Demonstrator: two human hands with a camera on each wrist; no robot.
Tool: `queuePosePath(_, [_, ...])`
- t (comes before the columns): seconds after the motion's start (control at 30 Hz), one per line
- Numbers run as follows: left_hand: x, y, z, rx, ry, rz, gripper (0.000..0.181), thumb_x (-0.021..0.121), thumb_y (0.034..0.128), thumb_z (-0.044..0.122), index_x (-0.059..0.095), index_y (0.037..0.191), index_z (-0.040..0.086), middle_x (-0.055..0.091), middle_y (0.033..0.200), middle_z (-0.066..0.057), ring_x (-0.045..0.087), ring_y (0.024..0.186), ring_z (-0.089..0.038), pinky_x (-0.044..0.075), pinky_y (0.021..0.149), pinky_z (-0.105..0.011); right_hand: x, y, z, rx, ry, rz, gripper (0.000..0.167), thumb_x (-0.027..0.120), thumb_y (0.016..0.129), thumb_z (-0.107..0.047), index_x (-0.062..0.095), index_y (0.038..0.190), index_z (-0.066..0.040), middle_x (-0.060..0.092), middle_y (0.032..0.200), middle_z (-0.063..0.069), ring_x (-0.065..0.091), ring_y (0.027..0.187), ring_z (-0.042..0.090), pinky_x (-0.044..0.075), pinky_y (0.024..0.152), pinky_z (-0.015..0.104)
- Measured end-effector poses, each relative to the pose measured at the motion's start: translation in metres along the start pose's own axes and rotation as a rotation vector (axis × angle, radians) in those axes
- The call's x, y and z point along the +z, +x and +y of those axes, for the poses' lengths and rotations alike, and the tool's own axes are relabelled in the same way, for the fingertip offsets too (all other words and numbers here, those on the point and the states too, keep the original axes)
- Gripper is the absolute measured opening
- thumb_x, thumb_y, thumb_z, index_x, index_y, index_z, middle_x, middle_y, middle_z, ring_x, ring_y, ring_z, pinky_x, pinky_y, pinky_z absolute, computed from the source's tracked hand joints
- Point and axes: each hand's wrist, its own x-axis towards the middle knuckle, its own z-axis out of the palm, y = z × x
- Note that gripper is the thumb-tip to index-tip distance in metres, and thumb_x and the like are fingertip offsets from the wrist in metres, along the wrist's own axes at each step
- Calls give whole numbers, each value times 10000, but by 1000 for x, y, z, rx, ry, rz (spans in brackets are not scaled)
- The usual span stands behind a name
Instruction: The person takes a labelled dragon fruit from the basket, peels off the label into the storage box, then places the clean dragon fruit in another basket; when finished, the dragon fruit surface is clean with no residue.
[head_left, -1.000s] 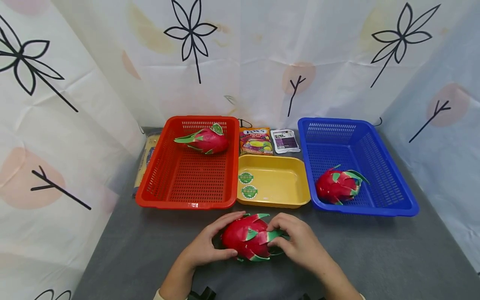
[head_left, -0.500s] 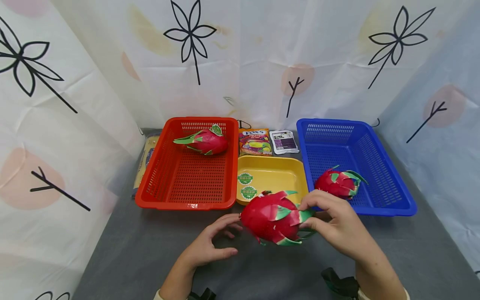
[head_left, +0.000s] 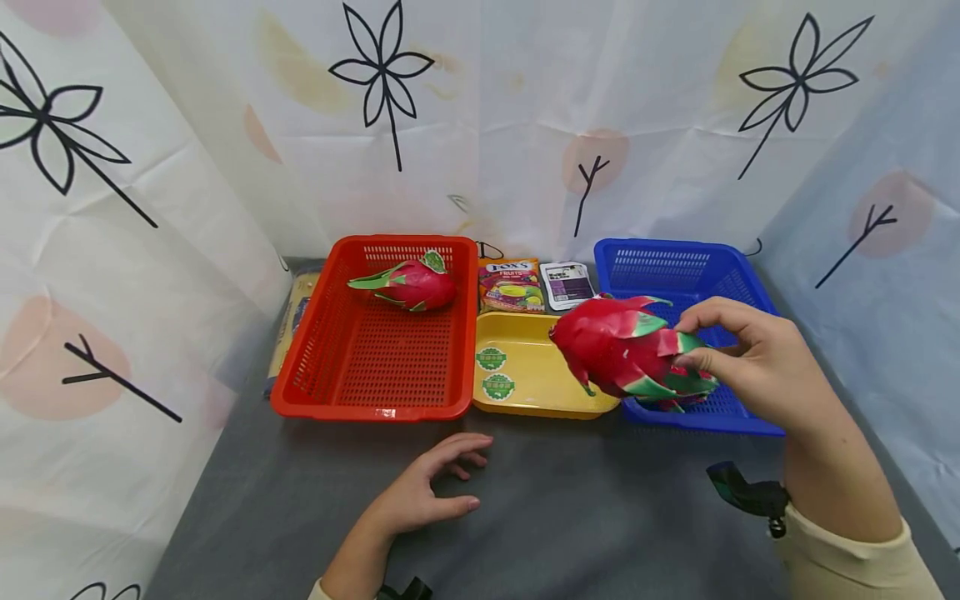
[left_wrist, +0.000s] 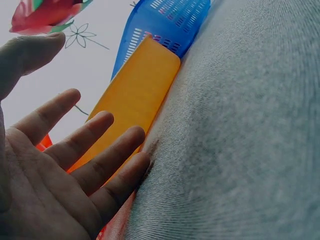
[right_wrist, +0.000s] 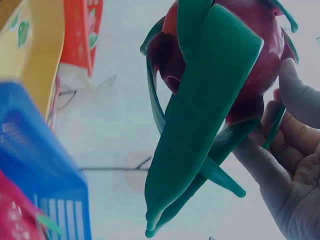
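In the head view my right hand (head_left: 772, 367) pinches a red dragon fruit (head_left: 618, 346) by its green leaf end, holding it in the air over the yellow tray (head_left: 517, 358) and the near left part of the blue basket (head_left: 757, 408). The right wrist view shows thumb and fingers on the fruit's (right_wrist: 250, 60) leaves. My left hand (head_left: 416, 492) hangs over the grey table, fingers spread and apart from any object. A second dragon fruit in the blue basket is mostly hidden behind the held one.
The red basket (head_left: 375, 358) at the left contains another dragon fruit (head_left: 416, 285). Behind the yellow tray lie an orange Fox's packet (head_left: 510, 285) and a white-purple packet (head_left: 567, 285). A yellowish packet (head_left: 288, 329) is beside the red basket. A patterned cloth hangs behind.
My right hand has lifted the dragon fruit off the table and carried it right and forward, partly over the blue basket. My left hand has let go of it and stays near the same place.
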Motion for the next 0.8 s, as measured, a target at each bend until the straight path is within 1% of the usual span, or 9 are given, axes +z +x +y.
queuePosePath(0.17, [0,0,2,117,19,59,630,759,873,-22,524,1457,8,525,1449,-173,623,1167,-370,556,915,-445,-13,14,21,53,-27,14,224,771,858,76,712,1040,-40,664,1011,-92,563,969,29,490,690,99])
queuePosePath(0.23, [-1,-1,6,169,39,109,646,766,847,-47,538,1448,17,545,1432,-187,633,1150,-370,563,905,-449,-17,19,31,109,-44,7,187,767,886,29,715,1051,-41,667,1010,-100,550,1036,2,455,762,78])
queuePosePath(0.3, [-3,-2,10,222,65,152,658,764,818,-79,547,1434,5,561,1407,-207,640,1133,-371,567,892,-451,-21,24,42,175,-65,-6,167,761,915,-31,713,1074,-41,661,1010,-131,551,1110,38,435,830,98])
queuePosePath(0.37, [-4,-4,14,274,97,186,666,764,793,-98,555,1419,-10,575,1390,-209,644,1124,-367,572,879,-450,-25,30,54,235,-84,-28,197,752,943,-115,701,1114,-33,641,1014,-178,543,1224,145,460,969,232])
queuePosePath(0.43, [-6,-6,17,308,114,208,670,761,775,-119,560,1407,-24,582,1371,-220,643,1121,-359,574,868,-449,-29,35,66,287,-98,-46,262,745,958,-191,688,1151,-23,627,1034,-186,500,1307,283,441,1040,413])
queuePosePath(0.53, [-10,-12,21,314,135,247,676,761,760,-128,570,1399,-17,597,1363,-192,645,1121,-336,578,860,-443,-33,41,81,341,-120,-63,343,716,980,-259,664,1202,-4,659,1144,-33,447,1328,444,402,1002,625])
queuePosePath(0.67, [-18,-23,25,298,151,312,683,759,749,-145,574,1394,-18,607,1353,-186,641,1127,-312,579,869,-411,-37,46,99,392,-135,-103,430,672,1004,-322,621,1265,16,570,1319,277,392,1333,517,373,988,683])
queuePosePath(0.73, [-23,-29,28,321,155,344,677,757,742,-164,570,1383,-52,601,1345,-217,635,1131,-311,572,884,-382,-38,49,107,417,-139,-128,480,658,1007,-364,600,1289,20,530,1357,313,376,1328,536,358,988,718])
queuePosePath(0.8, [-29,-34,32,364,147,373,669,751,730,-186,561,1366,-97,592,1337,-252,629,1137,-314,560,905,-350,-38,53,116,426,-158,-148,507,651,1005,-393,594,1294,20,523,1361,323,392,1302,534,393,957,690])
